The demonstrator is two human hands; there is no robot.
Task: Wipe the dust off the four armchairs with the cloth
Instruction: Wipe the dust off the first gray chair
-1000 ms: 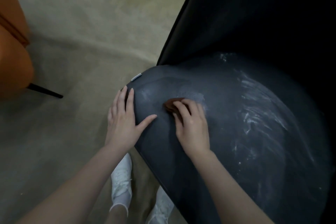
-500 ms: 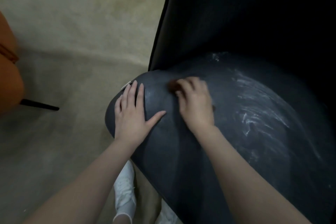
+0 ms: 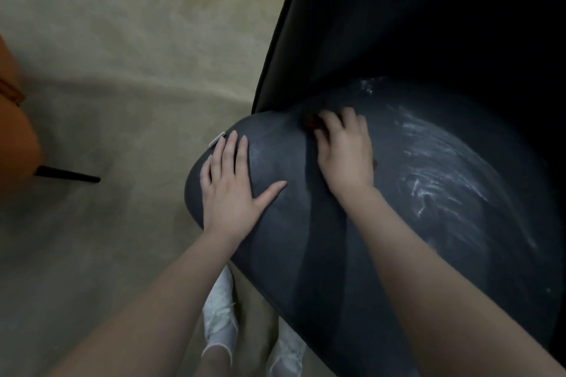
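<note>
A dark grey armchair (image 3: 398, 254) fills the right half of the head view, its rounded seat toward me and its black backrest rising behind. White dust streaks (image 3: 435, 180) lie on the right part of the seat. My right hand (image 3: 344, 153) presses a small reddish-brown cloth (image 3: 311, 122) onto the seat near the backrest seam; only a sliver of cloth shows past my fingertips. My left hand (image 3: 229, 190) lies flat with straight fingers on the seat's left edge, beside a small white tag (image 3: 216, 140).
Beige carpet (image 3: 122, 55) covers the floor at left. An orange armchair (image 3: 15, 144) with a black leg (image 3: 67, 176) stands at the far left edge. My white shoes (image 3: 219, 312) are on the floor below the seat's front.
My right hand has slid the cloth away from me, from the seat's front left up to the backrest seam. The left hand has stayed planted on the seat's edge. The view has shifted right.
</note>
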